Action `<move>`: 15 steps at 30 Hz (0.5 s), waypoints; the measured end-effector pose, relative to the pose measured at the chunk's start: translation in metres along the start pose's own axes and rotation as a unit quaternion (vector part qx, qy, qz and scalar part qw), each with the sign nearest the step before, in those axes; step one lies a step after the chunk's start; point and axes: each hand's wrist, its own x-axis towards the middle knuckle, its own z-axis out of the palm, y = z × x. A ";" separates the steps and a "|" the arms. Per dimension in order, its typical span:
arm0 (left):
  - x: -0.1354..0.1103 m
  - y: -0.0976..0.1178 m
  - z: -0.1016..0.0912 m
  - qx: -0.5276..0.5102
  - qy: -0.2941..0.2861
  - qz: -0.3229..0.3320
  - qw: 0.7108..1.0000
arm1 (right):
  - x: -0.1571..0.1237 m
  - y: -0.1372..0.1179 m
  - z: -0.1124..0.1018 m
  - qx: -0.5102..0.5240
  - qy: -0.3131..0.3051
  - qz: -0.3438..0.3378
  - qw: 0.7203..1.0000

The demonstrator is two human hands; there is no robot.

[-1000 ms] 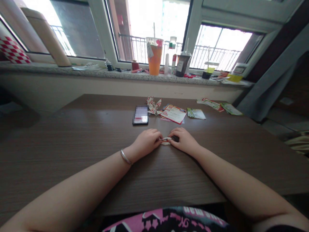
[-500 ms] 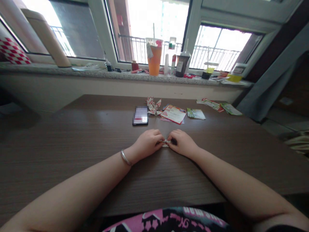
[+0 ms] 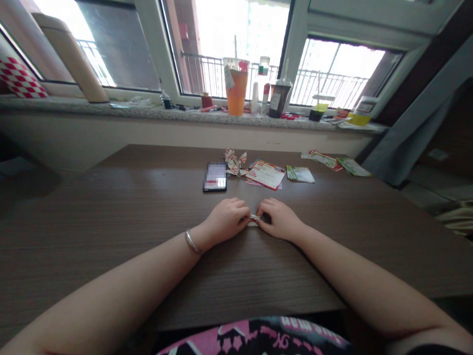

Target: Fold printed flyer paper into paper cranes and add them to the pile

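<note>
A small folded piece of white and red printed paper (image 3: 253,219) lies on the dark wood-grain table (image 3: 111,207) between my hands. My left hand (image 3: 225,220) pinches its left side, and my right hand (image 3: 279,220) pinches its right side. My fingers hide most of the paper. A silver bangle (image 3: 192,242) circles my left wrist. Beyond my hands are a folded paper crane (image 3: 234,162) and a phone (image 3: 215,177) with a blurred screen.
A red and white flyer (image 3: 266,174), a green card stack (image 3: 300,174) and paper strips (image 3: 321,160) lie at the table's far side. Behind the table, a stone windowsill (image 3: 166,114) holds an orange drink cup (image 3: 236,86) and several bottles.
Both hands have slid slightly toward me and closer together, carrying the folded paper with them. Less of the paper shows between my fingers.
</note>
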 end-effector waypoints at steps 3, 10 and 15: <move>0.000 0.000 0.000 0.003 -0.003 -0.005 1.000 | 0.001 0.000 0.001 0.011 -0.003 0.004 1.000; 0.000 0.002 0.001 0.013 -0.007 0.001 1.000 | 0.001 -0.001 0.001 0.026 -0.007 0.005 1.000; -0.001 0.002 0.001 0.006 -0.005 0.007 1.000 | 0.002 -0.003 -0.001 0.018 -0.005 0.000 1.000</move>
